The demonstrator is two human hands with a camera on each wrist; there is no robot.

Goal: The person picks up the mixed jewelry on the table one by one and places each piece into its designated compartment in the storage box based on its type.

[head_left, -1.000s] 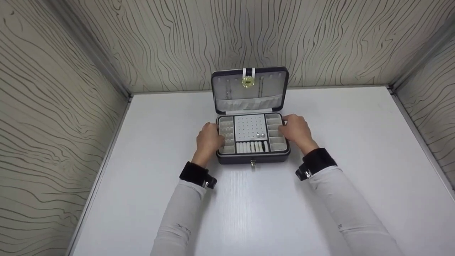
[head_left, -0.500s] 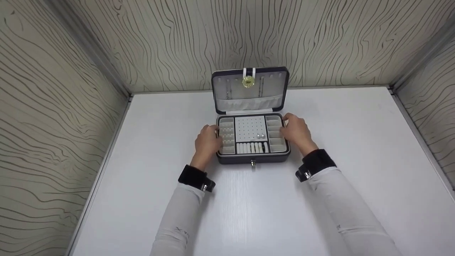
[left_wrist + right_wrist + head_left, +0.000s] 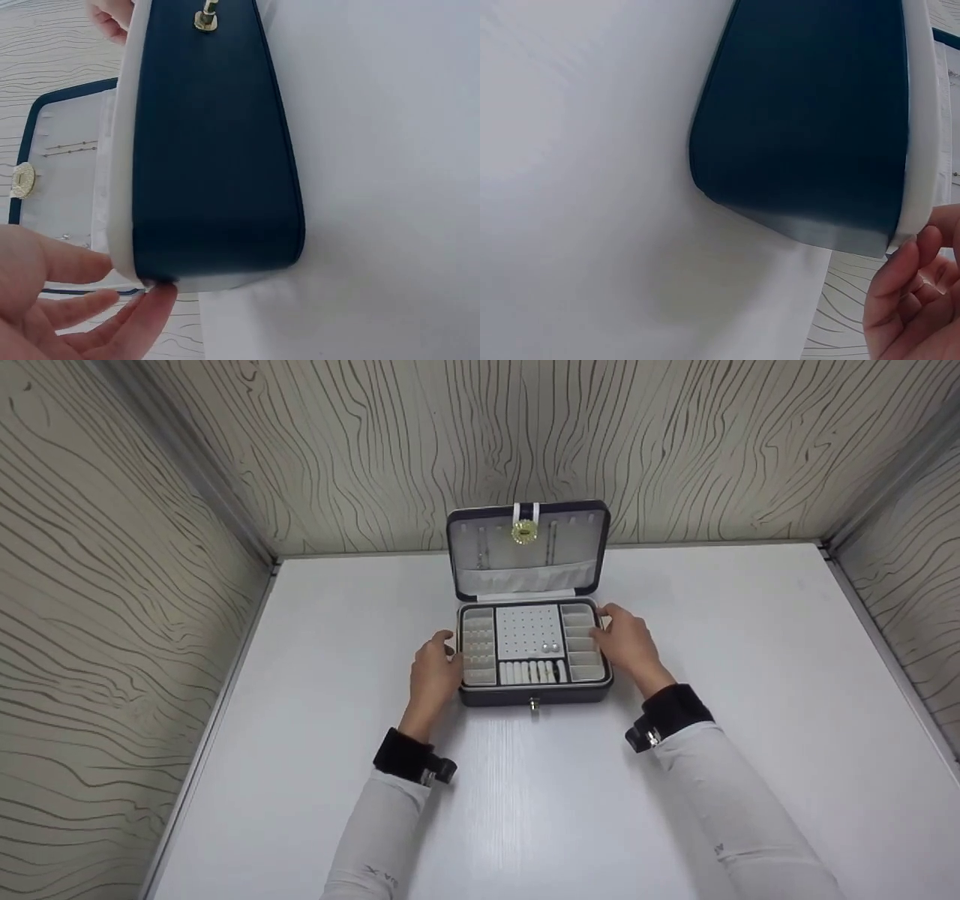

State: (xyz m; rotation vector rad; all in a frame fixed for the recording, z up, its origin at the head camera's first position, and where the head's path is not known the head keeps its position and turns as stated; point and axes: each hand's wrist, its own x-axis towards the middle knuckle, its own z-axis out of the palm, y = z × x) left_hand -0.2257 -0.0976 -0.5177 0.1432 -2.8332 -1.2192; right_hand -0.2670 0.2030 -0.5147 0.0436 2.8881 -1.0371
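Observation:
A dark blue jewelry box [image 3: 535,697] stands on the white table with its lid [image 3: 527,550] raised. Inside are divided compartments at both sides, a white perforated panel [image 3: 529,630] with a pair of pearl-like studs [image 3: 551,646], and a row of white ring rolls [image 3: 525,672]. Fine chains hang in the lid beside a round gold clasp [image 3: 524,532]. My left hand [image 3: 435,671] is at the box's left side, fingers loosely spread, thumb and a fingertip right at the white rim [image 3: 122,187]. At the right side, my right hand [image 3: 628,643] pinches the rim between thumb and finger.
The white table [image 3: 525,810] runs back to a wood-patterned wall [image 3: 360,450], with similar panels on both sides. A small gold knob [image 3: 534,705] sticks out of the box's front. Black camera straps [image 3: 405,755] circle both wrists.
My left hand has drawn back left and toward me, its thumb moving from over the compartments to the box's edge. My right hand has shifted slightly. The box stays in place.

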